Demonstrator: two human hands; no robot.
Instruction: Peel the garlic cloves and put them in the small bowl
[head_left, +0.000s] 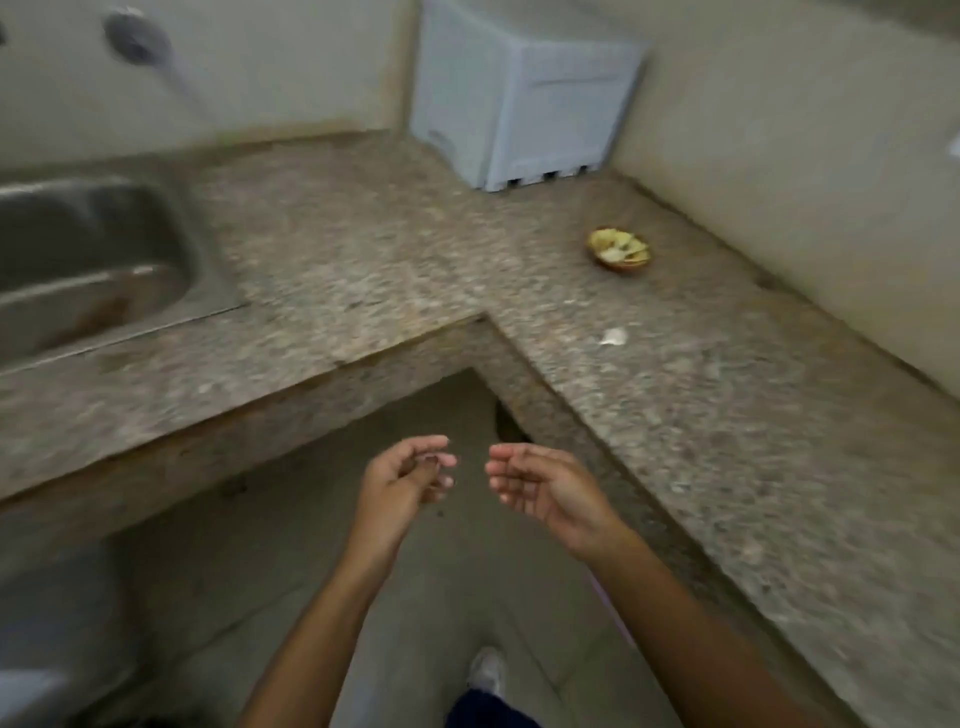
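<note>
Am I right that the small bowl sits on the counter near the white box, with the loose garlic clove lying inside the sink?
Not quite. In the head view the garlic clove lies on the counter, nearer the person than the small bowl, not in the sink. The rest holds: the bowl sits on the counter near the white box.

I can read no text, label, brand or number anywhere here; the pale plastic box (524, 98) at the upper middle of the frame shows only blurred moulded panels, no lettering.
</note>
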